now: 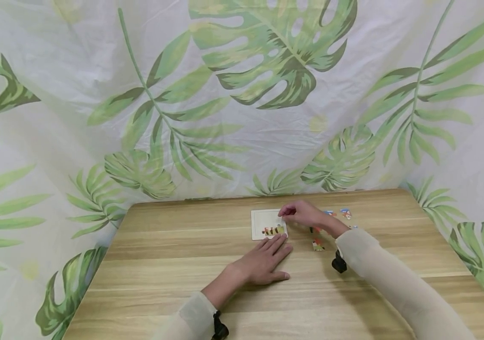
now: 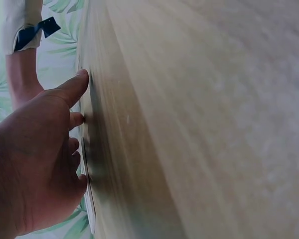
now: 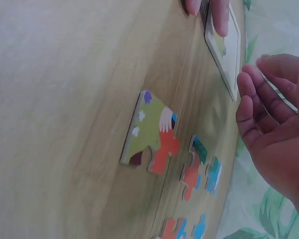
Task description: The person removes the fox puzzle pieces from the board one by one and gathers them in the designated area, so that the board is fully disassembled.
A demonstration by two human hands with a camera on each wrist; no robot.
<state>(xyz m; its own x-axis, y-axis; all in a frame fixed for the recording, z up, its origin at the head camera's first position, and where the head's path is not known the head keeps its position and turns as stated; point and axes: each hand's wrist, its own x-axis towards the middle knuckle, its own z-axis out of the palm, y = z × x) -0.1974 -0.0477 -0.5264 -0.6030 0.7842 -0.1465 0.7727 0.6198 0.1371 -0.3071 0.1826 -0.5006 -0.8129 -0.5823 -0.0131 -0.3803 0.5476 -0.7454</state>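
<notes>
A white puzzle tray [image 1: 263, 218] lies near the table's far edge, with colourful printed pieces [image 1: 273, 230] fitted along its lower right part. My left hand [image 1: 263, 259] is spread flat on the table, palm down, its fingertips at the tray's near edge. Over the tray's right side, my right hand [image 1: 301, 213] has its fingertips drawn together. In the right wrist view a thin pale edge, seemingly of a puzzle piece [image 3: 279, 93], shows between thumb and fingers; its printed face is hidden. A green and orange puzzle piece [image 3: 152, 132] lies on the table below that hand.
Several loose puzzle pieces [image 1: 345, 213] lie right of the tray, some partly covered by the right forearm. The wooden table [image 1: 161, 264] backs onto a leaf-patterned cloth [image 1: 242, 141]. Each wrist carries a small black camera [image 1: 339, 262].
</notes>
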